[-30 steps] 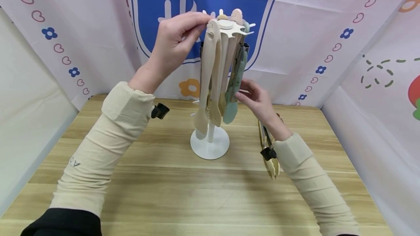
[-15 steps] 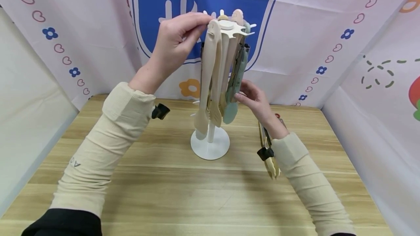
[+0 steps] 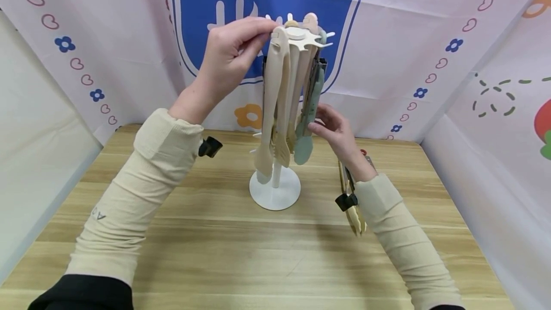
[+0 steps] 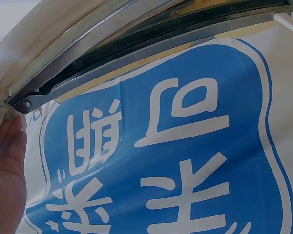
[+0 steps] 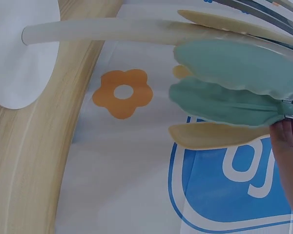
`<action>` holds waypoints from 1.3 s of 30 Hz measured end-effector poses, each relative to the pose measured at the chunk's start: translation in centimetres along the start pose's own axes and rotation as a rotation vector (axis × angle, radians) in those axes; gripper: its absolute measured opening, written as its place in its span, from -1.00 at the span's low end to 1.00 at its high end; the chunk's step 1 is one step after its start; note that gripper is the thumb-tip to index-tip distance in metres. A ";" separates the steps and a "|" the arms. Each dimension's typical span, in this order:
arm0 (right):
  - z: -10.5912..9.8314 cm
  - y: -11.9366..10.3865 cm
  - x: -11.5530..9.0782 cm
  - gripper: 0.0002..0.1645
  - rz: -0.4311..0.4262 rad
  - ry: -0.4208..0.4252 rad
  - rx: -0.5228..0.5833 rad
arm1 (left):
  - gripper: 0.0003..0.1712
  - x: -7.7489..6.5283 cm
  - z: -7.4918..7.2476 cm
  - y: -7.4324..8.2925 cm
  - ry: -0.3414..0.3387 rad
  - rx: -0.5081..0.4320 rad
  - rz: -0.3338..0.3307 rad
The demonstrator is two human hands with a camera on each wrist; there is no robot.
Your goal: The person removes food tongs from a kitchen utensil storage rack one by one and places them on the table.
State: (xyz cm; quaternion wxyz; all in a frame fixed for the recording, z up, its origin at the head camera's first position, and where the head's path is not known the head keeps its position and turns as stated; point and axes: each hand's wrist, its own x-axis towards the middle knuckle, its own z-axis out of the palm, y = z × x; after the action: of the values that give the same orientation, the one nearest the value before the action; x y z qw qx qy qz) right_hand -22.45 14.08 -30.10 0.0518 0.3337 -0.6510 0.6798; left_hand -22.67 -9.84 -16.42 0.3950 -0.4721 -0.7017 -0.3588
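A white rotating-style utensil rack stands on a round base, with several beige and pink utensils hanging from its top. My left hand pinches the left edge of that top, beside a beige spatula-like utensil. In the left wrist view its fingertips meet a small pale hook at a metal arm's end. Mint-green tongs hang on the rack's right side. Low on their arms, my right hand holds them, thumb in front and fingers partly hidden behind. Both green scalloped heads show in the right wrist view, slightly apart.
Gold-tipped tongs lie on the wooden table to the right, partly behind the right wrist's black camera. The white rack base sits mid-table. A printed cloth backdrop rises behind the table.
My right wrist has shifted slightly left, uncovering more of the tongs on the table. The green tongs have turned a little and their heads sit slightly lower. The left hand stays put.
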 end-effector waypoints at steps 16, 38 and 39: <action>-0.3 -0.4 0.2 -0.54 -0.038 0.084 0.003 | -0.76 0.0 -0.1 -0.2 -0.003 0.012 0.033; -2.4 -0.5 -1.2 -0.52 0.047 0.161 -0.069 | -0.76 0.0 -0.1 -0.3 -0.003 0.019 0.052; -2.6 -0.5 -1.3 -0.51 0.057 0.163 -0.077 | -0.76 0.0 0.0 -0.3 -0.002 0.019 0.055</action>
State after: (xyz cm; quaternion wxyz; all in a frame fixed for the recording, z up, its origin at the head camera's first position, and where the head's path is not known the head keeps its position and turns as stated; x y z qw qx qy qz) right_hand -22.17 16.99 -30.20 0.0980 0.2565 -0.6795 0.6803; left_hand -22.96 -9.98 -16.47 0.4083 -0.4877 -0.6924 -0.3407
